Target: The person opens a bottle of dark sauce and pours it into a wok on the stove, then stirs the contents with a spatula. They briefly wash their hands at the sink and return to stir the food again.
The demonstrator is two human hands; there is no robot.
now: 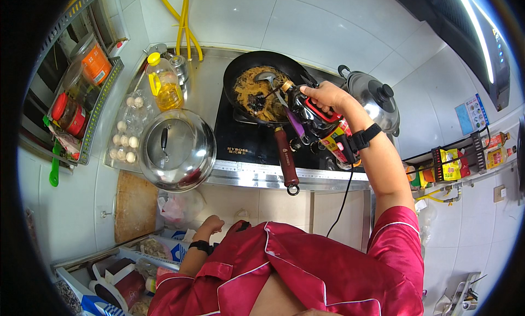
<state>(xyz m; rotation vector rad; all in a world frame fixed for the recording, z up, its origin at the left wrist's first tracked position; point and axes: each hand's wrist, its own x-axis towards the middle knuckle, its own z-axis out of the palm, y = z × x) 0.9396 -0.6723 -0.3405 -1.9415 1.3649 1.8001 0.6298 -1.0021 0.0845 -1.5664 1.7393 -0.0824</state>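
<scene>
My right hand [328, 97] grips the red handle of a large dark sauce bottle [313, 115], tilted with its mouth over a black wok [283, 61]. A thin dark stream runs from the mouth into brown bubbling liquid [250, 80], where a dark patch shows. A metal ladle [266, 76] with a purple handle rests in the wok. The wok's brown handle [287, 156] points towards me over the front of the black cooktop [238, 137]. Down by my body, away from the counter, my left hand [212, 224] is loosely curled and appears to hold nothing.
A glass-and-steel lid [176, 168] overhangs the counter's front edge. Left of the wok stand an oil bottle [166, 86] and a tray of eggs [123, 140]. A lidded steel pot [371, 98] is at right. A black cable [342, 205] hangs below my right wrist.
</scene>
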